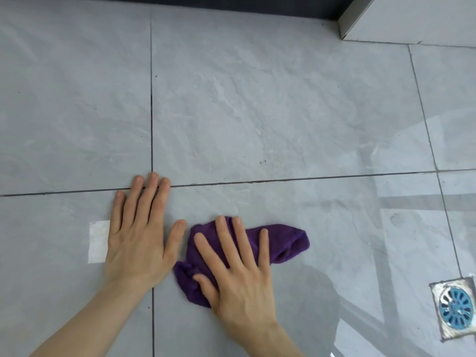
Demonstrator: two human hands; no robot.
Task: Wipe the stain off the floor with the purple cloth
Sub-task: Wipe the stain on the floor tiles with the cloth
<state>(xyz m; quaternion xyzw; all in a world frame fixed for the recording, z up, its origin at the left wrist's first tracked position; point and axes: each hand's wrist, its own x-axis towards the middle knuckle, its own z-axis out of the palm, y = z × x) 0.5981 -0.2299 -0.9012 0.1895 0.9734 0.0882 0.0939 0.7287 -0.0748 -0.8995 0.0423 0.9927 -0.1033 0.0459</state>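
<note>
A crumpled purple cloth [286, 244] lies on the grey tiled floor [257, 112] near the bottom centre. My right hand [239, 274] presses flat on top of it, fingers spread, thumb tucked into a fold at the cloth's left end. My left hand [139, 235] rests flat on the bare tile just left of the cloth, fingers together, holding nothing. A few small dark specks [265, 161] and a faint smeared patch [231, 197] mark the tile just beyond the cloth, near the grout line.
A metal floor drain with a blue strainer [456, 307] sits at the lower right. A white wall corner [355, 21] and a dark baseboard [206, 3] close off the far side. A white rectangular patch [99, 240] lies on the tile left of my left hand.
</note>
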